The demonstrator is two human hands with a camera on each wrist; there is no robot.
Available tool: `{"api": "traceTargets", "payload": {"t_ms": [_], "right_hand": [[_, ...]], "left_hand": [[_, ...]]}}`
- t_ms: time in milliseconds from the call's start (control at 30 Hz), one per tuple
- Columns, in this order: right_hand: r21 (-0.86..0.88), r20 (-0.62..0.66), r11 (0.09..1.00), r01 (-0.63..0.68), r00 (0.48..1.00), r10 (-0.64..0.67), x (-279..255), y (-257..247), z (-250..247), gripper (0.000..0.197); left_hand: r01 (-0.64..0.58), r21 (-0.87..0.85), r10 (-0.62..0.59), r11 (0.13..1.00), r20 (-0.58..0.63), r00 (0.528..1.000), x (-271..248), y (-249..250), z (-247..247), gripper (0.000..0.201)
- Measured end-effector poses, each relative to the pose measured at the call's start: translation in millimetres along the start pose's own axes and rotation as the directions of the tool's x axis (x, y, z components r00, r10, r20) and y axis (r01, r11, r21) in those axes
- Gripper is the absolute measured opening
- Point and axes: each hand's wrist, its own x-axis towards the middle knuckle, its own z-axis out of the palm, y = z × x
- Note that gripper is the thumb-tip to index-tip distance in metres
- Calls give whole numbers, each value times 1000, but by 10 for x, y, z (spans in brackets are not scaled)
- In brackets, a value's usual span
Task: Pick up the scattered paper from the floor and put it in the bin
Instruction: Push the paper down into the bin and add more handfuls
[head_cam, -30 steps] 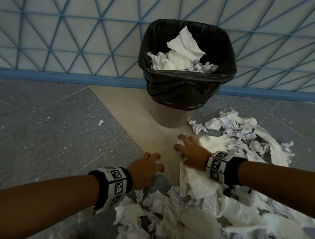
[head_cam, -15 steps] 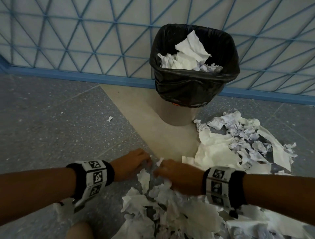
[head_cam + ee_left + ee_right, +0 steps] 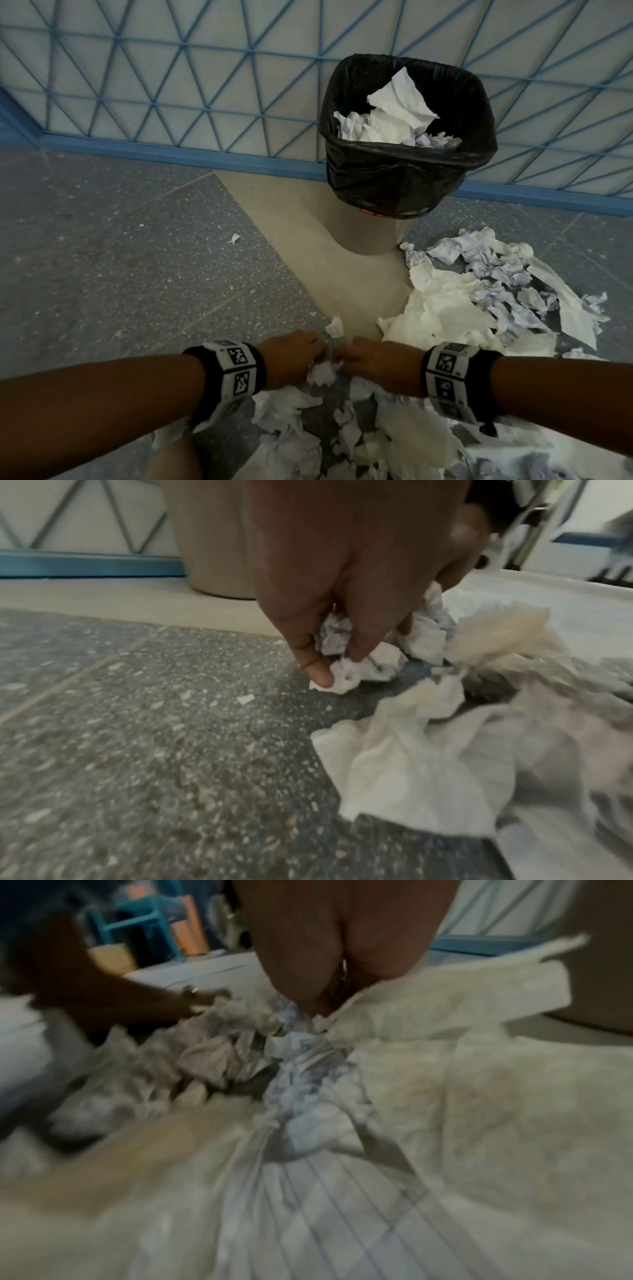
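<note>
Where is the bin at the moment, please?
In the head view the bin stands upper right of centre against the blue-latticed wall, its base on the beige floor strip, with scattered paper beside it on the right.

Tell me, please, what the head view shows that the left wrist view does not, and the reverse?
Only the head view shows the bin's black liner with crumpled paper inside, the blue-lattice wall, both wristbands, and the paper heap right of the bin.

Only the left wrist view shows the left hand's fingertips pinching a small crumpled wad, with more wads tucked under the fingers.

Both show the left hand, the right hand, the bin's beige base, the speckled grey floor and loose tissue.
</note>
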Motion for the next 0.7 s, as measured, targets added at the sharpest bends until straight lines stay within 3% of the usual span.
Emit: {"api": "traceTargets", "payload": {"t_ms": [100, 167, 233, 300, 433, 567, 700], "right_hand": [[128, -50, 981, -143, 987, 151, -11, 74, -139, 31], [233, -77, 943, -236, 962, 260, -55, 100, -195, 35], [231, -111, 944, -236, 957, 267, -114, 132, -206, 33], [164, -57, 942, -292, 951, 304, -197, 119, -207, 30], [-11, 103, 947, -320, 942, 319, -357, 88, -40, 46], [-265, 231, 923, -280, 911, 343, -461, -13, 218, 60], [-283, 203, 935, -212, 940, 275, -400, -92, 359, 45]], "left_hand": [[51, -200, -85, 978, -162, 983, 39, -91, -134, 18], [51, -293, -132, 955, -264, 955, 78, -121, -218, 25], [44, -327, -151, 944, -308, 939, 146, -85, -279, 37], [57, -294, -130, 954, -235, 963, 222, -4, -272, 56], [34, -37, -36, 999, -50, 998, 345, 138, -82, 88], [40, 159, -27, 986, -79, 997, 373, 234, 63, 70], [-26, 263, 54, 965, -100, 994, 363, 262, 128, 47]]}}
